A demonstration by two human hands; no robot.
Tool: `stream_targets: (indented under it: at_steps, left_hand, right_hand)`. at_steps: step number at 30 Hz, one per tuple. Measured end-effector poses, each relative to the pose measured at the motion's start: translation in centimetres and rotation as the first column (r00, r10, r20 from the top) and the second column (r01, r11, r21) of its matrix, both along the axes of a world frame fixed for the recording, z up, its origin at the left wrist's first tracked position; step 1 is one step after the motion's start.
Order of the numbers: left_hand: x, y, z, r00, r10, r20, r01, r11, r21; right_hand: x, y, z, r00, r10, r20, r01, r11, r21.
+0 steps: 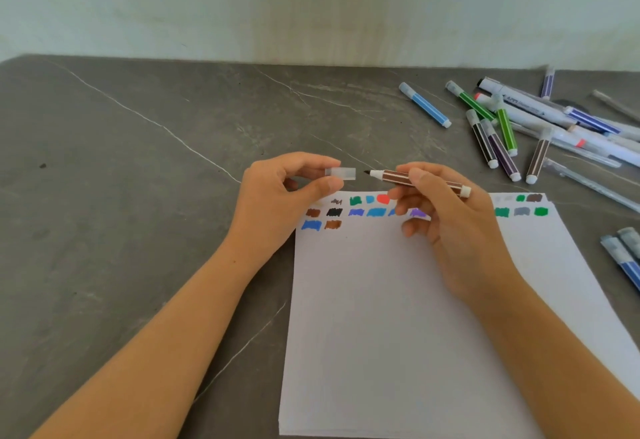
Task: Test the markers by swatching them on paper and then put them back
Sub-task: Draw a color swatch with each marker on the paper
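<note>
From the head view, the left hand (pixel 277 193) pinches a clear cap (pixel 341 173) between thumb and forefinger, the other fingers curled under, held above the bench (pixel 138 161) just past the far left corner of the paper (pixel 398 317). The right hand (pixel 446 217) grips a brown marker (pixel 393 176) between thumb and fingers; the marker lies nearly level, its bare dark tip pointing left at the open end of the cap, with a small gap between the two. Both are in the air above the far edge of the paper. The paper lies on the bench near the person, and rows of swatches (pixel 375 212) in brown, black, blue, green, red and purple run along its far edge, partly hidden by the right hand. A capped blue marker (pixel 425 105) lies alone on the bench further back, and to its right sits a loose pile of markers (pixel 502 127) in green, purple, brown and white. More blue markers (pixel 623 258) lie at the right edge, beside the paper
</note>
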State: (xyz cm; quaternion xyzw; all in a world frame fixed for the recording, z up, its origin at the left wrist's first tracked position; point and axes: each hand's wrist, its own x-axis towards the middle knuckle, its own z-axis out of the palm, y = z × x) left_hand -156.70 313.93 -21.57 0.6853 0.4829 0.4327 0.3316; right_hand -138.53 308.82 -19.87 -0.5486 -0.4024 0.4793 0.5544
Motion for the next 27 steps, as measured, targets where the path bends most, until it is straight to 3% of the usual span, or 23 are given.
stream_targets:
  at_steps: [12,19,27]
  left_hand:
    - [0.1,-0.3,0.3,0.995,-0.079,0.053,0.079,0.997,-0.002]
    - [0.1,-0.2,0.6,0.984,-0.172,0.04,0.171,0.985,0.034]
    - [0.1,-0.2,-0.3,0.975,-0.189,-0.115,0.208,0.96,0.187]
  right_hand:
    - [0.0,-0.4,0.0,0.996,0.072,-0.054,-0.07,0.997,0.029]
    - [0.5,-0.5,0.1,0.977,0.14,0.159,-0.149,0.988,0.045]
    - [1.4,-0.5,0.1,0.906,0.177,0.383,-0.23,0.969,0.095]
